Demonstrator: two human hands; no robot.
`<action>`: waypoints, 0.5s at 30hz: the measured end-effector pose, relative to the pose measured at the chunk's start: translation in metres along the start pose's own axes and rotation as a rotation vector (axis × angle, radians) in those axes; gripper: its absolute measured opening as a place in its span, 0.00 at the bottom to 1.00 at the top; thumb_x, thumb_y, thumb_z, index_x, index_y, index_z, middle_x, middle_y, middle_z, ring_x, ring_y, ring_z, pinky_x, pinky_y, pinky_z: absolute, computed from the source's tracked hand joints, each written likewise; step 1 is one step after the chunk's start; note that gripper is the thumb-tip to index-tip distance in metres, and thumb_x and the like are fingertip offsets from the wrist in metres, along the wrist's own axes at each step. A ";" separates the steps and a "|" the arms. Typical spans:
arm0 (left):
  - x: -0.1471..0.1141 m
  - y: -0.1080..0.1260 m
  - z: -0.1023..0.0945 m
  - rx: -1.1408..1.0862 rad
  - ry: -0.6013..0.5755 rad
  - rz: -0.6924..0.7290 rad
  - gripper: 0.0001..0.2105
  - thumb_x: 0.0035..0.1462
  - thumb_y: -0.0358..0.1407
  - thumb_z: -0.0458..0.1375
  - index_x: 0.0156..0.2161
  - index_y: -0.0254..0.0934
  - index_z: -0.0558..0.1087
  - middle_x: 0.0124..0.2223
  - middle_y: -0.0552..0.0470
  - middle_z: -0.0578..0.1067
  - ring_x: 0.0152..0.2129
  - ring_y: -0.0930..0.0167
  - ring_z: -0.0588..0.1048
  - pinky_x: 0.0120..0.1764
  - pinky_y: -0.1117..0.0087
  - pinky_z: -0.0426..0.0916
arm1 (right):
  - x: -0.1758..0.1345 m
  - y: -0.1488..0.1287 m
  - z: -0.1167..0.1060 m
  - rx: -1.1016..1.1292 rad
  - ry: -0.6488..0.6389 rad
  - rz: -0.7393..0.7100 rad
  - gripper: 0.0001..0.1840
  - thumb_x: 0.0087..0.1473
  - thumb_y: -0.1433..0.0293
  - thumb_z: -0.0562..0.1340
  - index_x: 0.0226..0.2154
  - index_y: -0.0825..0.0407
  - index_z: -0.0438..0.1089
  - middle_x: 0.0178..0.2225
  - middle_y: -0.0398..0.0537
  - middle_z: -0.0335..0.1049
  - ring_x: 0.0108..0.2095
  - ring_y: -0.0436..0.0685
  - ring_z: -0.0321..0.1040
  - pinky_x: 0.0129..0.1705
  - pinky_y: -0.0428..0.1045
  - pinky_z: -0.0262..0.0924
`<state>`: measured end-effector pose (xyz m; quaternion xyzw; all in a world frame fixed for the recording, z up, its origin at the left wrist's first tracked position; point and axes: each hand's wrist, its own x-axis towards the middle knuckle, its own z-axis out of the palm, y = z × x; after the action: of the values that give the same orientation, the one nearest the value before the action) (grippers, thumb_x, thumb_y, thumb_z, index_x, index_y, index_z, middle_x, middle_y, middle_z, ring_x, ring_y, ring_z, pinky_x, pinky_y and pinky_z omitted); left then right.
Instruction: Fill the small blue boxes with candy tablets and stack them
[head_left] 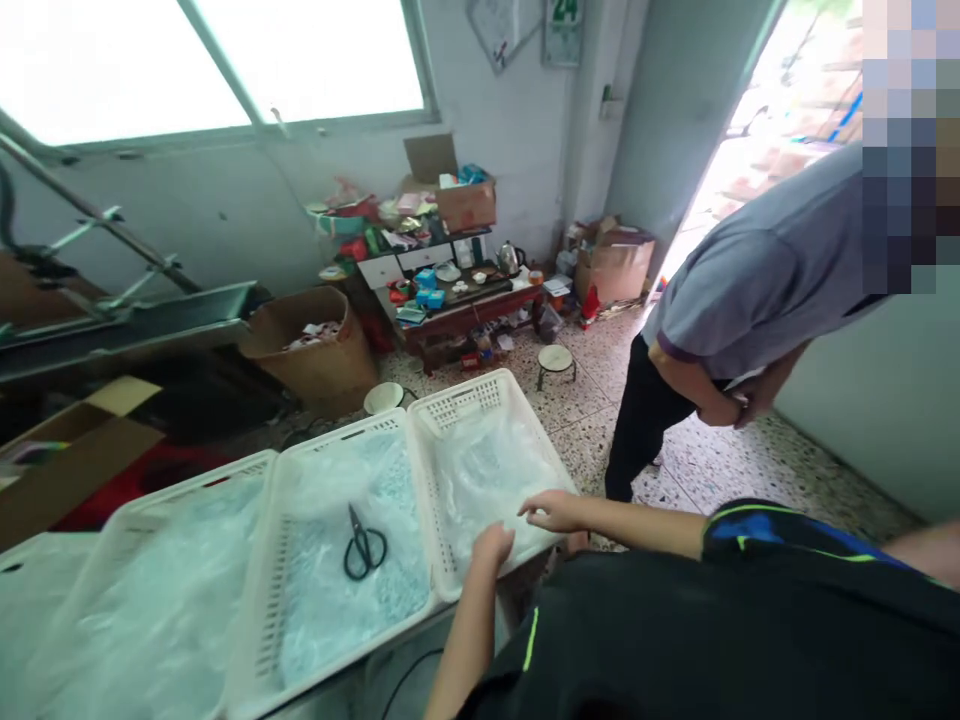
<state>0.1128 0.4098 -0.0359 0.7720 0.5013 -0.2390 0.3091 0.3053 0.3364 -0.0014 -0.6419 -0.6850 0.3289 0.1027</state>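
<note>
My left hand (493,545) hangs over the near edge of the right-hand white plastic tray (496,378). Its fingers curl away from me, mostly hidden behind the back of the hand. Just to the right, my right hand (555,509) is above the same tray's near right corner, with its fingers bent, apart, and holding nothing that I can see. A clear plastic sheet or bag (480,455) lies in this tray. Black-handled scissors (363,545) rest on clear plastic over pale blue small pieces in the middle tray (341,437).
Another plastic-lined tray (199,478) stands on the left. A person (720,270) in a grey shirt stands at the right with hands together. Beyond the trays are a stool (556,359), a large carton (315,350) and a low cluttered table (465,300).
</note>
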 end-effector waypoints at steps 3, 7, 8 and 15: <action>-0.027 -0.010 0.007 -0.005 0.124 0.061 0.26 0.74 0.37 0.44 0.72 0.34 0.64 0.71 0.37 0.68 0.68 0.59 0.68 0.70 0.56 0.61 | -0.039 0.016 -0.012 -0.023 0.114 0.079 0.24 0.68 0.63 0.55 0.61 0.46 0.74 0.55 0.49 0.81 0.55 0.59 0.78 0.60 0.54 0.69; -0.053 -0.022 0.020 0.044 0.180 0.201 0.28 0.70 0.39 0.40 0.68 0.48 0.71 0.66 0.47 0.75 0.65 0.62 0.73 0.68 0.62 0.63 | -0.073 0.036 -0.001 -0.060 0.204 0.183 0.26 0.64 0.69 0.58 0.61 0.57 0.72 0.59 0.64 0.75 0.59 0.68 0.75 0.61 0.61 0.69; -0.054 -0.022 0.022 0.064 0.191 0.214 0.29 0.69 0.39 0.40 0.67 0.49 0.72 0.64 0.46 0.77 0.63 0.60 0.74 0.68 0.60 0.65 | -0.077 0.040 0.005 -0.061 0.195 0.177 0.23 0.62 0.71 0.59 0.58 0.57 0.75 0.57 0.64 0.77 0.59 0.67 0.74 0.60 0.60 0.69; -0.051 -0.006 0.019 0.113 0.219 0.222 0.27 0.66 0.38 0.41 0.60 0.55 0.77 0.59 0.45 0.79 0.60 0.54 0.77 0.66 0.53 0.67 | -0.065 0.058 0.027 -0.070 0.087 0.078 0.23 0.53 0.73 0.65 0.52 0.49 0.79 0.52 0.55 0.81 0.57 0.64 0.75 0.63 0.59 0.64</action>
<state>0.0865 0.3658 -0.0156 0.8602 0.4293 -0.1456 0.2335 0.3472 0.2641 -0.0372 -0.6852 -0.6653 0.2801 0.0970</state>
